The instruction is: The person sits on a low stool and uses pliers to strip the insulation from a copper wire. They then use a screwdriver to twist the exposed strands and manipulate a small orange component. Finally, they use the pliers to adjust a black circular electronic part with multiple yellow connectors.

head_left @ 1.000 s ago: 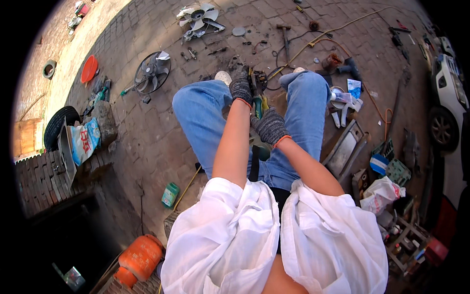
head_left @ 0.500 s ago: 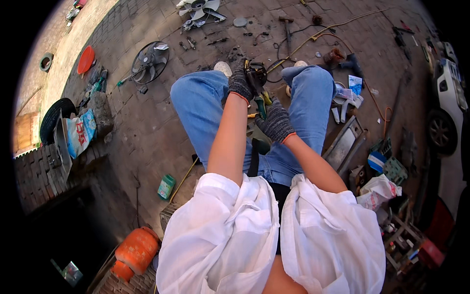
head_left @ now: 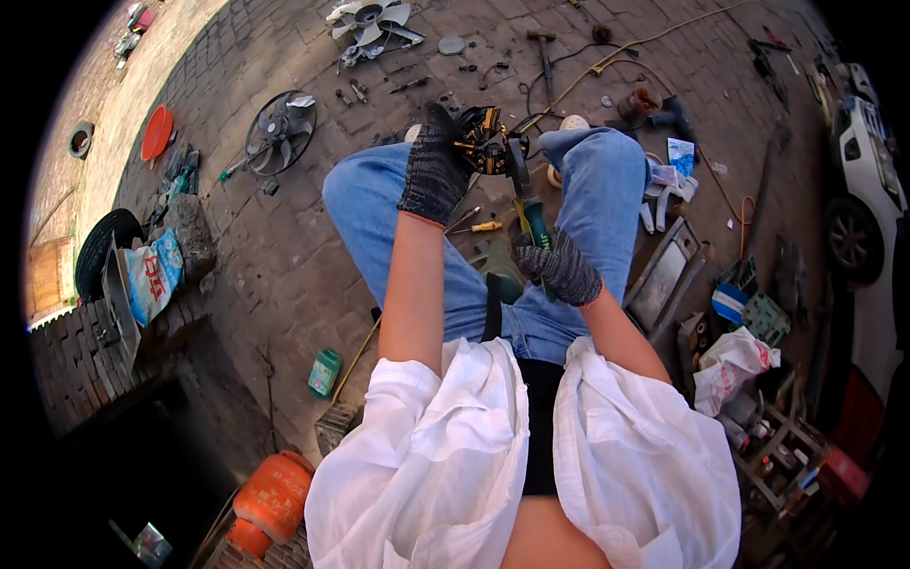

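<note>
In a dark grey knitted glove, my left hand (head_left: 434,171) is closed around a black round motor part with copper-yellow windings (head_left: 485,142), held up just beyond my knees. My right hand (head_left: 563,266), gloved the same way, grips the green and yellow handles of a pair of pliers (head_left: 535,220). The plier head points away from me and meets the right side of the motor part; whether its jaws bite on anything is too small to tell. Beneath, between my legs, lies a screwdriver with a yellow handle (head_left: 487,227).
Ahead on the brick paving lie a hammer (head_left: 544,59), small loose parts, cables and a pale fan blade (head_left: 370,24). A caged fan (head_left: 282,133) is to the left. An orange gas cylinder (head_left: 272,503) stands lower left, a parked car (head_left: 863,180) far right.
The motor part has turned so its windings show, and my left hand has shifted left. My right hand has drawn back toward me, bringing more of the pliers into sight.
</note>
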Demonstrator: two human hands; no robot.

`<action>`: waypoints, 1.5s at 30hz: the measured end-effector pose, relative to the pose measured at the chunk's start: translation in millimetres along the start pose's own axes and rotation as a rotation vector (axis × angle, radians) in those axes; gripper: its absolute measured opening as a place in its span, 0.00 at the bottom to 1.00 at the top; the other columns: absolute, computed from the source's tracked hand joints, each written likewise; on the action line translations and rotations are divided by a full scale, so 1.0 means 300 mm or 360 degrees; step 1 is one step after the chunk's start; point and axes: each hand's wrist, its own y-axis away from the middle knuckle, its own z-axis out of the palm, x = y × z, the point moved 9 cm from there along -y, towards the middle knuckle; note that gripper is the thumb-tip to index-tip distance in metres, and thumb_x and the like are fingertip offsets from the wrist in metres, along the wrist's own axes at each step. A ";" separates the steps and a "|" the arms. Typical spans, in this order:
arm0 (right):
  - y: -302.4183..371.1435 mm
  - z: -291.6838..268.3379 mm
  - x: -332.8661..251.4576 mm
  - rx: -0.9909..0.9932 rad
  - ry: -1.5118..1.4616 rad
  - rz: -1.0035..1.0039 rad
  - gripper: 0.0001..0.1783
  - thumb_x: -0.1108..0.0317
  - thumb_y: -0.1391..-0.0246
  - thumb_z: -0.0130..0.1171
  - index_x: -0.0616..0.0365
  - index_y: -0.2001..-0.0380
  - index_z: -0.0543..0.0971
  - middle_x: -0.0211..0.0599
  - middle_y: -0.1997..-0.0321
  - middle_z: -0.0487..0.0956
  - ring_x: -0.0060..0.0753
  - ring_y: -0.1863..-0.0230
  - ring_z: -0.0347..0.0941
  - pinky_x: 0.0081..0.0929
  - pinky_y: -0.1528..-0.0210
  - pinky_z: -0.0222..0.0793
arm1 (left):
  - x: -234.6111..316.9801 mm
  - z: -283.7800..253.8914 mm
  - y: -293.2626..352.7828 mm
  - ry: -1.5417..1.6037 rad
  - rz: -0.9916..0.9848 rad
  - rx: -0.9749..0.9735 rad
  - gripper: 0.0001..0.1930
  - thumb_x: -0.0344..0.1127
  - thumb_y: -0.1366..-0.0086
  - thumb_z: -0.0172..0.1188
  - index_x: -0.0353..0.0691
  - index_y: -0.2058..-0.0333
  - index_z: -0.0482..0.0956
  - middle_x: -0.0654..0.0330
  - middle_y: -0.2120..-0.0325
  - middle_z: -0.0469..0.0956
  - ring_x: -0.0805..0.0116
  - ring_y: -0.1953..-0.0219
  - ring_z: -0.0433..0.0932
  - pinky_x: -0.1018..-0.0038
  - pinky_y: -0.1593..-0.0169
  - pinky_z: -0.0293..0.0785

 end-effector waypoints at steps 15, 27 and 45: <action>0.043 0.099 0.070 -0.0075 -0.1114 0.0446 0.13 0.59 0.45 0.55 0.60 0.71 0.76 0.32 0.81 0.73 0.22 0.81 0.68 0.24 0.77 0.64 | 0.076 0.046 0.021 -0.1435 0.0869 -0.0067 0.20 0.44 0.38 0.56 0.39 0.52 0.75 0.57 0.61 0.78 0.63 0.55 0.75 0.70 0.50 0.70; 0.076 0.104 0.044 0.0038 -0.1772 0.0568 0.11 0.63 0.48 0.59 0.60 0.69 0.75 0.31 0.81 0.70 0.26 0.80 0.66 0.25 0.76 0.61 | 0.192 -0.104 0.088 -0.0289 0.1085 0.0468 0.17 0.40 0.36 0.52 0.42 0.50 0.70 0.56 0.55 0.74 0.61 0.53 0.74 0.67 0.52 0.72; 0.141 0.138 -0.270 -0.0815 -0.2652 0.0066 0.16 0.56 0.54 0.60 0.57 0.81 0.74 0.34 0.66 0.69 0.30 0.67 0.66 0.27 0.67 0.63 | 0.092 0.054 0.208 -0.0822 0.0812 0.0242 0.19 0.47 0.37 0.57 0.37 0.56 0.75 0.61 0.68 0.78 0.75 0.71 0.77 0.77 0.71 0.74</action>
